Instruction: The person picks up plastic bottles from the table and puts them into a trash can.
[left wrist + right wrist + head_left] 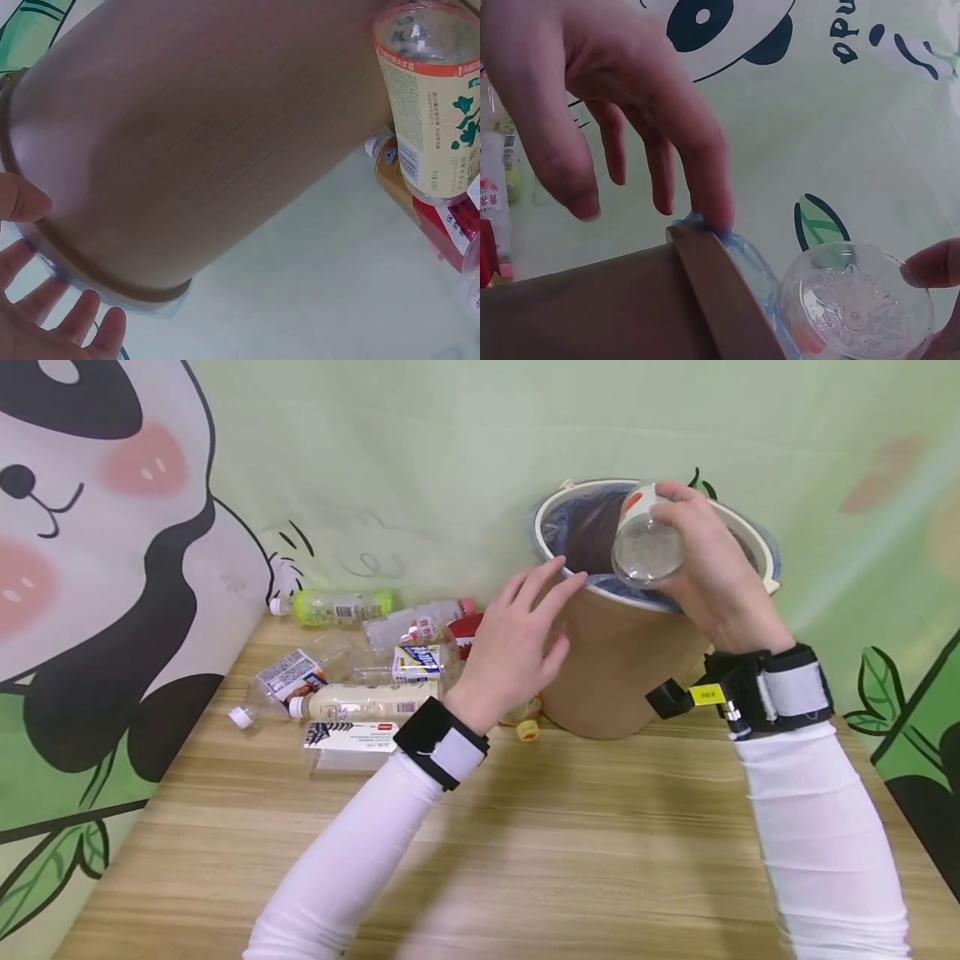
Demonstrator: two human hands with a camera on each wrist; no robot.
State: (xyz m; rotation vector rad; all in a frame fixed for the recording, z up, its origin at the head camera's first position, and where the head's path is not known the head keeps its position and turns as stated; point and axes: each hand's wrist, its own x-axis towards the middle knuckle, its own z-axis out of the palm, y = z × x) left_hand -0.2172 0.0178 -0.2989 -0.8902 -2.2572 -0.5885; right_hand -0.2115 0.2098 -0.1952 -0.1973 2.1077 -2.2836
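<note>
Over the mouth of a bin (607, 668) lined with a bag (577, 531), a clear bottle (648, 552) was held in a person's right hand (708, 560), the fingers curled round its right side. The bottle's round base faced the wearer; its long axis seemed to run away from them, and its far end could not be made out. It sat just above the near rim, directly left of the right palm, so that hand was the nearer. The left hand (517, 631) held nothing; its fingers were spread and slightly bent, tips seeming to touch the rim, to the left of the bottle. Left of the bin, more bottles (363, 703) lay on the wooden surface (540, 860).
</note>
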